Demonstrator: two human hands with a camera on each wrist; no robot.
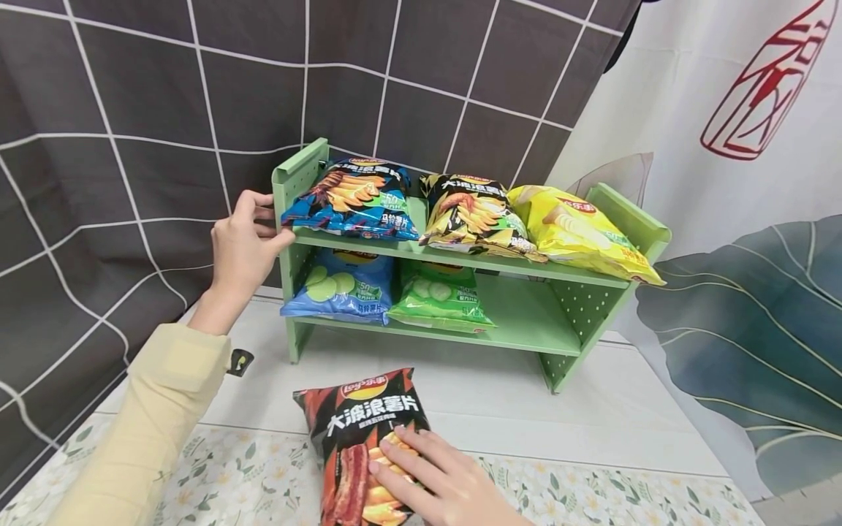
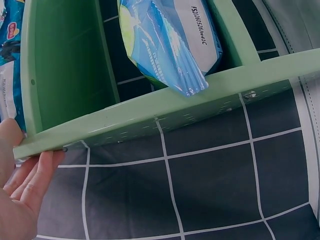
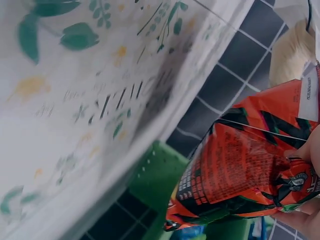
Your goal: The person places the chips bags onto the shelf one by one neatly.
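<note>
My left hand (image 1: 243,245) holds the left end panel of a green two-tier shelf (image 1: 520,310), thumb on one side and fingers on the other. The left wrist view shows the same grip on the panel's edge (image 2: 150,107). Low in the head view, my right hand (image 1: 447,482) grips a red and black bag of potato chips (image 1: 349,427), in front of the shelf. Its fingers spread over the printed front. In the right wrist view the thumb presses the back of the chip bag (image 3: 230,165).
On the top tier lie a dark blue chip bag (image 1: 355,197), a black and gold one (image 1: 470,212) and a yellow one (image 1: 579,226). Below are a light blue bag (image 1: 342,288) and a green bag (image 1: 441,296). A floral cloth (image 1: 224,467) covers the front of the table.
</note>
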